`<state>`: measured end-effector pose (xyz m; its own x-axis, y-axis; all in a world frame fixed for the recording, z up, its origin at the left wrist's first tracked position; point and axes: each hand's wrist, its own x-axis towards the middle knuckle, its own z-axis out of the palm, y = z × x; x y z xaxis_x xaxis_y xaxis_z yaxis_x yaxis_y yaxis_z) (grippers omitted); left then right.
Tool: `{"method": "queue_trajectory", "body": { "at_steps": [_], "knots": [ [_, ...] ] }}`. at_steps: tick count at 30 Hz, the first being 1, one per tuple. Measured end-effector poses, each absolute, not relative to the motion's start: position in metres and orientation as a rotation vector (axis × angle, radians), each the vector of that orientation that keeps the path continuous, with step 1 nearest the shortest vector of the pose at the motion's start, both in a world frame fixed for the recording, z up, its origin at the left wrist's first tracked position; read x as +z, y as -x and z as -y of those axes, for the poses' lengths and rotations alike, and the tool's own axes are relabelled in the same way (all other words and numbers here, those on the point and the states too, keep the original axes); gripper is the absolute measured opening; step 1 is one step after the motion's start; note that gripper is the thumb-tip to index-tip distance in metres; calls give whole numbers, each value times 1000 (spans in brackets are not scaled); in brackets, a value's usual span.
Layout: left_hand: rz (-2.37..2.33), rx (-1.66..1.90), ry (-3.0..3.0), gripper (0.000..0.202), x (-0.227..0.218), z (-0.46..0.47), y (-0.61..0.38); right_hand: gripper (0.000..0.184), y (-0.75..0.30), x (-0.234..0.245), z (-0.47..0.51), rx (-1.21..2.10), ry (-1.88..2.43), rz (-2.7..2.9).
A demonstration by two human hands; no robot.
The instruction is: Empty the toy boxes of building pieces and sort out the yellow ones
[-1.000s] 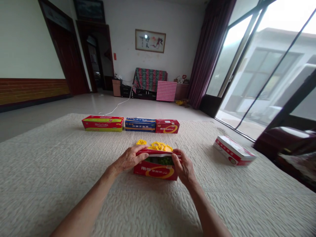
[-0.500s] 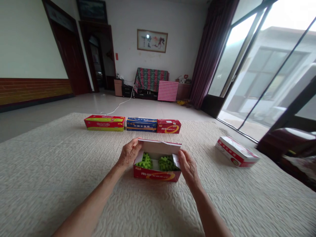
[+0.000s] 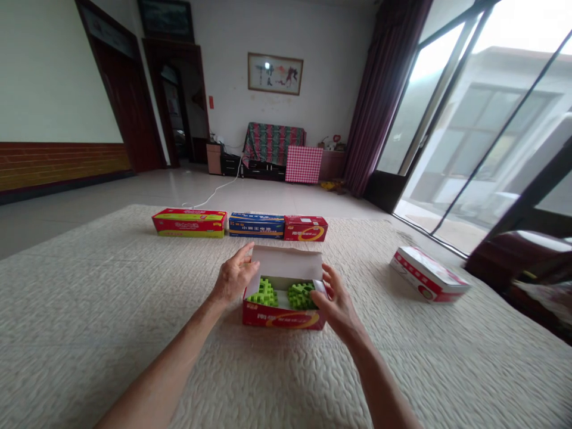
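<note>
A cream quilted cover [image 3: 89,310] spreads beneath everything within the person's reach. Along its far part stand a long red and yellow-green box [image 3: 190,224], a blue battery box [image 3: 256,226] just beside it, and a closed red box [image 3: 305,229] touching the blue one; a white-and-red box [image 3: 429,274] lies well apart on the right. Nearest the person, between the two hands, sits the open red box [image 3: 283,319], upright on the cover with its lid [image 3: 286,262] raised at the back. The left hand [image 3: 232,277] is at the lid's left corner and the left side flap [image 3: 253,286], thumb and fingers parted. The right hand [image 3: 337,298] is spread too, its thumb over the right side flap [image 3: 319,286]; whether it presses there cannot be told. Inside, a notched light-green piece [image 3: 266,292] lies at the left and a darker green piece [image 3: 301,296] at the right, apart. The step in hand looks like managing the flaps; the next move seems to call for keeping them clear of both pieces.
</note>
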<state>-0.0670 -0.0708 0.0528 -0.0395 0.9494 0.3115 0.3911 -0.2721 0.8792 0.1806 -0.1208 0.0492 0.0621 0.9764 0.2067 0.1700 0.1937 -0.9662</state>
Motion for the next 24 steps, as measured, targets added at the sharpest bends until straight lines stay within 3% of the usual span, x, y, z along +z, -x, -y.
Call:
{"method": "queue_trajectory", "body": {
  "at_steps": [6, 11, 16, 24],
  "knots": [
    [-1466, 1024, -1896, 101, 69, 84, 66, 47, -197, 53, 118, 841, 1207, 1217],
    [-1521, 891, -1977, 103, 76, 87, 66, 31, -217, 45, 113, 626, 1295, 1253],
    [-1484, 912, -1973, 83, 86, 86, 80, 21, -221, 42, 112, 311, 1409, 1529],
    [-1752, 858, -2303, 23, 93, 87, 97, 20, -216, 57, 122, 143, 1468, 1665]
  ]
}}
